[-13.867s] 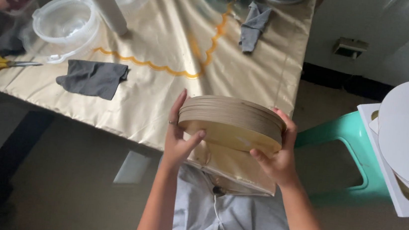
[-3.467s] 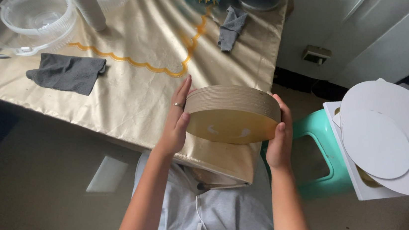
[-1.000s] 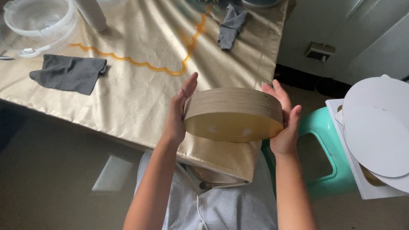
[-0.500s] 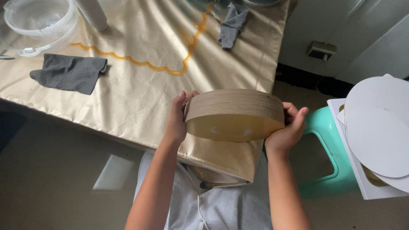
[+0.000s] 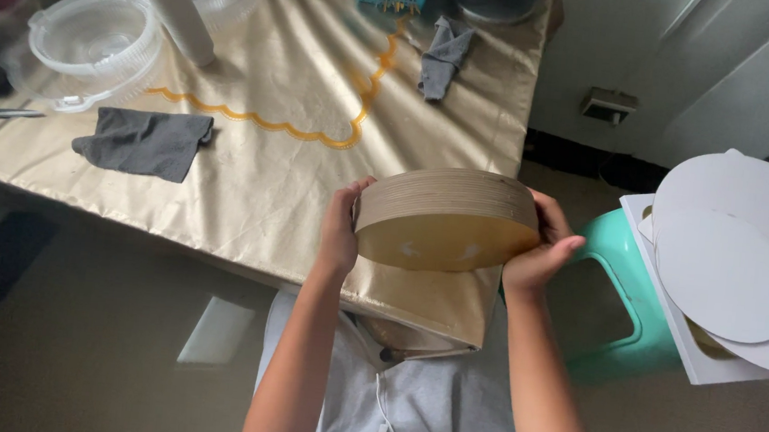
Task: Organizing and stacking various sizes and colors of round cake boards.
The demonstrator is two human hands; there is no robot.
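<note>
Left hand (image 5: 342, 231) and right hand (image 5: 539, 252) clamp opposite edges of a stack of round gold cake boards (image 5: 445, 216), pressing inward, seemingly to keep the discs aligned; the stack hangs in the air above the table's near edge (gold face down); beyond, a gold tablecloth (image 5: 295, 76) bears a grey cloth (image 5: 143, 141); white round boards (image 5: 727, 272) rest on a teal stool (image 5: 616, 304) at right; no labels legible.

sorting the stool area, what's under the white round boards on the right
The white round boards lie on a white square board over a teal stool. Whatever sits beneath their middle is covered.
</note>
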